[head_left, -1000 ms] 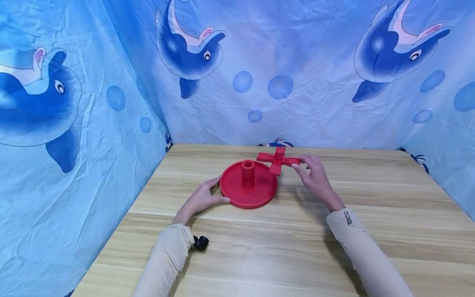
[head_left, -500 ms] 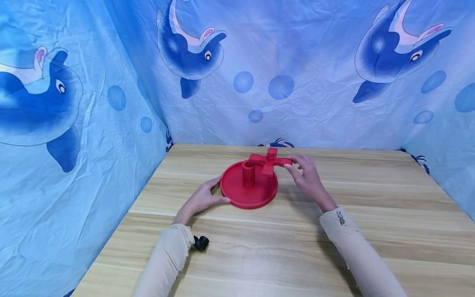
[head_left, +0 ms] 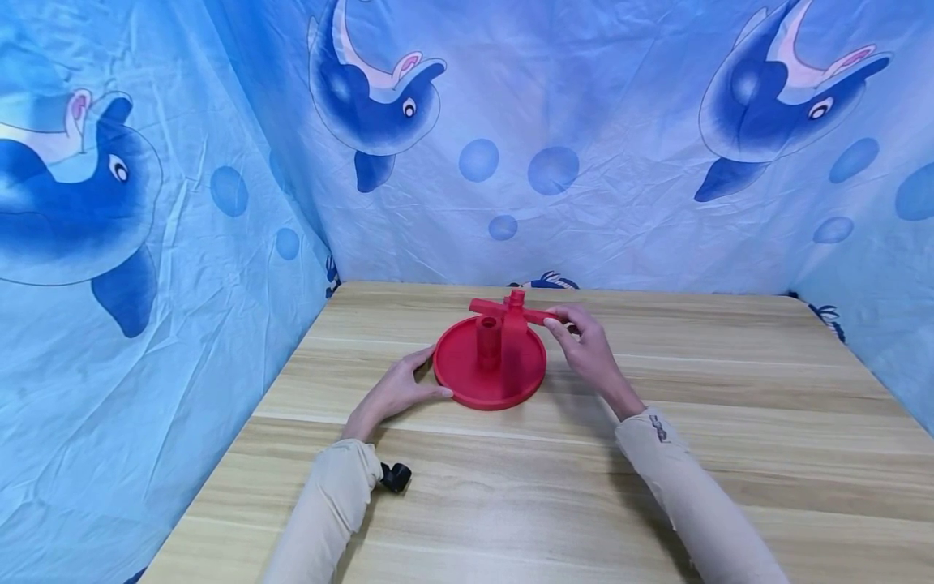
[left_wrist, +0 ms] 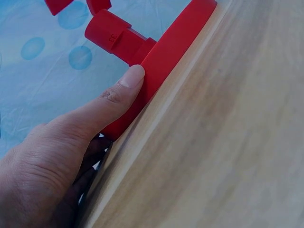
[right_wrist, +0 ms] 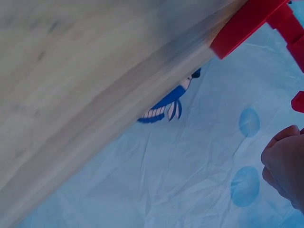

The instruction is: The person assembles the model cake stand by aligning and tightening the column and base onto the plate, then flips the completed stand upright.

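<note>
A red round base [head_left: 454, 362] with a raised rim lies on the table. From its middle rises a hollow red post [head_left: 488, 349], marked "33" in the left wrist view. My left hand [head_left: 397, 389] grips the base's left rim, thumb at the front and fingers round the far side. My right hand [head_left: 589, 350] pinches one arm of a red cross-shaped piece [head_left: 516, 312] between thumb and fingers. This piece is tilted in the air above the base's right half, just right of the post's top. In the right wrist view, part of my right hand [right_wrist: 287, 166] is cut off.
The wooden table [head_left: 511, 495] runs back to a blue dolphin-print cloth [head_left: 620, 235], which hangs behind and at both sides. A small black object [head_left: 396, 478] sits at my left sleeve's cuff.
My right hand has moved left with the cross-shaped piece, from beside the base to near the post, and the piece has tilted. My left hand and the base have stayed put.
</note>
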Tool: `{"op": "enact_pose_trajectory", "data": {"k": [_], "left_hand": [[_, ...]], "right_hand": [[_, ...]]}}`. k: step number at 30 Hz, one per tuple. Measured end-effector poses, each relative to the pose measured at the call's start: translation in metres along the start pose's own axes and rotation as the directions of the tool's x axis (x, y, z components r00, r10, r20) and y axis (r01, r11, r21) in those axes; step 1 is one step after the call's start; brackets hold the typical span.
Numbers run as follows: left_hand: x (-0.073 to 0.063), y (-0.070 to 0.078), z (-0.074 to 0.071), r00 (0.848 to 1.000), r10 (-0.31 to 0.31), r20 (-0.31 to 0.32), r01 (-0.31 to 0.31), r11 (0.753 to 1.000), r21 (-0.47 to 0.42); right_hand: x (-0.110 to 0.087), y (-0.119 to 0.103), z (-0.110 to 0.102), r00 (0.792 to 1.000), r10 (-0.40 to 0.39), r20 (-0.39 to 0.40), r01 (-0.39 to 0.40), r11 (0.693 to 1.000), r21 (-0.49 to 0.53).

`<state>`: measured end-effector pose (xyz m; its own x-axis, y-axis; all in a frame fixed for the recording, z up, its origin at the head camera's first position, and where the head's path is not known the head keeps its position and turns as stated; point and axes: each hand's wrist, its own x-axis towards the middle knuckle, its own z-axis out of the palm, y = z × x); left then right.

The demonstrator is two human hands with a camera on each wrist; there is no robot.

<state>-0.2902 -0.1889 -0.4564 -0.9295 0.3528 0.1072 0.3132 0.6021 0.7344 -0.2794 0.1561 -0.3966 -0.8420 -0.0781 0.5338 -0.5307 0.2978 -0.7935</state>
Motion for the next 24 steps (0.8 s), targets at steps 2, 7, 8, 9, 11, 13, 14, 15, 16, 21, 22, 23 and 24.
{"op": "enact_pose_trajectory", "data": {"k": [2,7,8,9,11,13,14,15,16,21,22,23,24], "left_hand": [[0.0,0.0,0.0,1.0,0.002,0.002,-0.002,1.0,-0.003],[-0.001,0.001,0.0,1.0,-0.003,0.003,0.003,1.0,-0.005],[-0.001,0.001,0.0,1.0,-0.006,0.002,0.006,1.0,-0.004],[-0.001,0.001,0.0,1.0,-0.009,0.002,0.009,1.0,-0.004],[-0.001,0.001,0.0,1.0,-0.01,0.003,0.01,1.0,-0.003],[-0.001,0.001,0.0,1.0,-0.009,0.005,0.009,1.0,-0.003],[-0.001,0.001,0.0,1.0,-0.01,0.005,0.01,1.0,-0.003],[-0.001,0.001,0.0,1.0,-0.01,0.006,0.01,1.0,-0.002],[-0.001,0.001,0.0,1.0,-0.01,0.005,0.01,1.0,0.0],[-0.002,0.001,-0.001,1.0,-0.016,0.005,0.016,1.0,0.001],[-0.002,0.002,-0.001,1.0,-0.017,0.003,0.017,1.0,0.002],[-0.002,0.002,0.0,1.0,-0.017,0.003,0.017,1.0,0.001],[-0.002,0.002,0.0,1.0,-0.018,0.003,0.018,1.0,-0.001]], "right_hand": [[0.0,-0.002,0.002,0.998,0.056,0.004,-0.056,0.998,0.028],[0.001,-0.006,0.007,0.991,0.136,0.003,-0.136,0.986,0.098],[0.001,-0.006,0.008,0.989,0.148,0.006,-0.148,0.982,0.114],[0.002,-0.006,0.009,0.987,0.162,0.012,-0.162,0.978,0.132],[0.002,-0.005,0.011,0.979,0.201,0.025,-0.202,0.964,0.174],[0.002,-0.005,0.013,0.964,0.261,0.047,-0.264,0.932,0.248],[0.002,-0.006,0.013,0.954,0.293,0.064,-0.299,0.909,0.292],[0.002,-0.006,0.014,0.943,0.324,0.079,-0.331,0.877,0.35],[0.001,-0.007,0.015,0.932,0.35,0.095,-0.357,0.839,0.411],[-0.001,-0.009,0.018,0.881,0.429,0.199,-0.449,0.63,0.633],[-0.001,-0.009,0.018,0.873,0.435,0.219,-0.464,0.608,0.644],[-0.001,-0.009,0.018,0.864,0.442,0.242,-0.483,0.589,0.648],[-0.001,-0.009,0.018,0.853,0.451,0.263,-0.502,0.571,0.649]]}}
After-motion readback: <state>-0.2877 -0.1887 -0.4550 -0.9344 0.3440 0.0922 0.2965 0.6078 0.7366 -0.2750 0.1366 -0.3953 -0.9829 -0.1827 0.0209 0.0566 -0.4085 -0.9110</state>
